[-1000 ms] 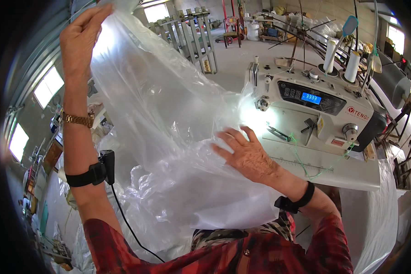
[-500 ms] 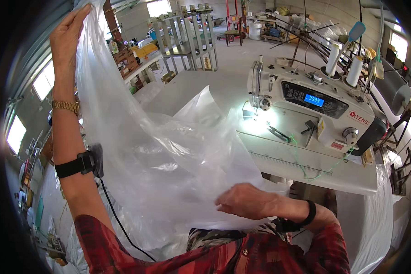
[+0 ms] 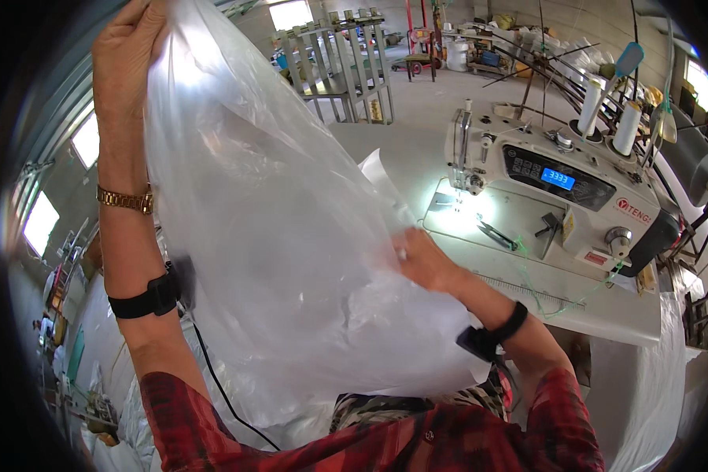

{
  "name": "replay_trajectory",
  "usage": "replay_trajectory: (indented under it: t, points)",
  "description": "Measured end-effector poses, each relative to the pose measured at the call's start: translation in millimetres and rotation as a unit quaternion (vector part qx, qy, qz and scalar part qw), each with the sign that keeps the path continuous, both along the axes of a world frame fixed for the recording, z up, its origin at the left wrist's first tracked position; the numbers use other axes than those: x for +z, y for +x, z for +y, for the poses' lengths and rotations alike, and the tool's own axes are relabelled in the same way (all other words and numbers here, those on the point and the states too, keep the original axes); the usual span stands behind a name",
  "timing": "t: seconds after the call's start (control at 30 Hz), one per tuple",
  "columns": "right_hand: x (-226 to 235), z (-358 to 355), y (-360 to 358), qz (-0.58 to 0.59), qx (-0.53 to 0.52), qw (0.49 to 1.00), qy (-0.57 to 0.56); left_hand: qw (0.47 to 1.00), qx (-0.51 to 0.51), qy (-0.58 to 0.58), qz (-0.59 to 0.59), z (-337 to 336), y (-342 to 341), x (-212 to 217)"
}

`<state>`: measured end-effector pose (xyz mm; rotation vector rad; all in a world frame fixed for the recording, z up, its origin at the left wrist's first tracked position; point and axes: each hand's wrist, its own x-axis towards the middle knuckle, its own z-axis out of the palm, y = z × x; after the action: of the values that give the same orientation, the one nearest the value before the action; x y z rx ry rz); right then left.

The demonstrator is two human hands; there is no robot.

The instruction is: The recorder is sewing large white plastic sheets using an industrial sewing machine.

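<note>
My left hand [image 3: 127, 55] is raised high at the upper left, its fingers closed on the top edge of a large clear plastic bag [image 3: 267, 228]. The bag hangs down in front of me, wrinkled and see-through. At the bag's right side, about mid-height, my right hand [image 3: 423, 258] pinches the plastic, partly veiled by the film. A gold watch and a black band sit on my left forearm, and a black band is on my right wrist.
A white industrial sewing machine [image 3: 558, 185] with a lit blue display stands on a white table [image 3: 527, 279] to the right, thread cones [image 3: 610, 110] behind it. Metal racks [image 3: 342, 55] stand at the back. More plastic sheeting [image 3: 653, 393] hangs off the table's right side.
My right hand slid down off the bag's front, then came back up and to the right to pinch its edge. My left hand stays raised, holding the top.
</note>
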<state>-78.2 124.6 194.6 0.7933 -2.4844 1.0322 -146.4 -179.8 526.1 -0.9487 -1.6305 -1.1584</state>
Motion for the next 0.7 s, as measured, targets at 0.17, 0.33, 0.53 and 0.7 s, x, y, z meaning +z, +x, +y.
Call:
replay_trajectory:
  t: [0.17, 0.33, 0.53, 0.7]
  points:
    - [-51, 16, 76, -0.099, 0.03, 0.988, -0.113, 0.989, 0.132, -0.044, -0.059, -11, -22, -17]
    - [-35, 24, 152, -0.221, 0.349, 0.908, -0.07, 0.985, 0.041, -0.157, -0.067, 17, -50, -79]
    - [-21, 54, 139, -0.28, 0.096, 0.923, 0.247, 0.983, 0.006, -0.163, -0.088, 63, -65, -135]
    - [-17, 41, 114, -0.127, 0.058, 0.934, -0.328, 0.973, 0.018, -0.175, -0.148, 87, -62, -153]
